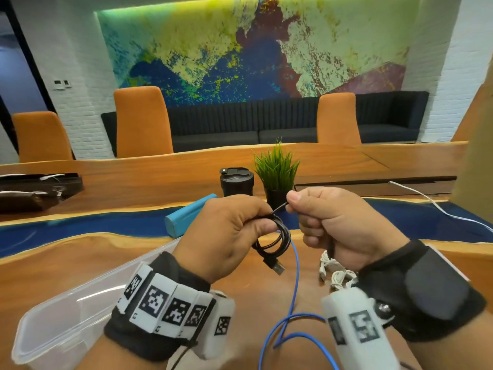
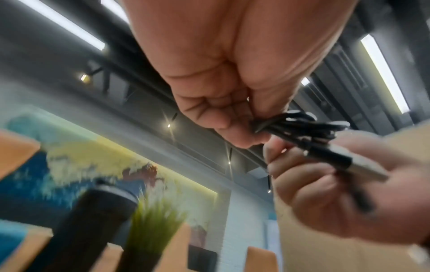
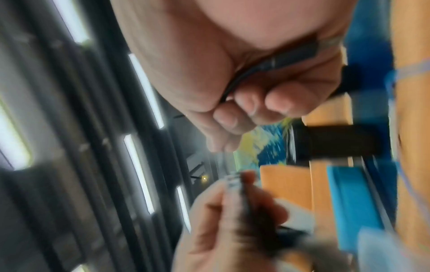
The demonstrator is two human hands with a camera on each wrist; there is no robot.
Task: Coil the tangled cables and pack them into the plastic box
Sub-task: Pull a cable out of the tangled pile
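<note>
Head view: black cable [image 1: 274,239] hangs as a small coil of several loops, held in the air above the counter [image 1: 66,263], its USB plug [image 1: 277,268] dangling from the bottom of the loops. Left hand [image 1: 226,231] has fingers and thumb curled round the top of the coil, pinching the loops together; the left wrist view confirms the bundle clamped at the fingertips. A short free tail runs up and to the right from that pinch into the right hand [image 1: 333,225], which grips it between thumb and forefinger, the other fingers curled; the right wrist view, blurred, shows a black strand lying across the palm. Tail axis is roughly horizontal between the two hands, which are close together, nearly touching. Judgement: the step in hand is wrapping or tucking this last tail round the coil to lock it, so the right hand must travel round the loops that the left hand holds steady. Plastic box [image 1: 66,311] lies on the counter to the left, below the left wrist, open-topped; what shows of its inside holds no cable. The left hand is the nearer to it. Blue cable [image 1: 294,276] trails loose across the counter beneath the hands; white cable [image 1: 333,273] sits bunched under the right wrist. Both not yet coiled.
</note>
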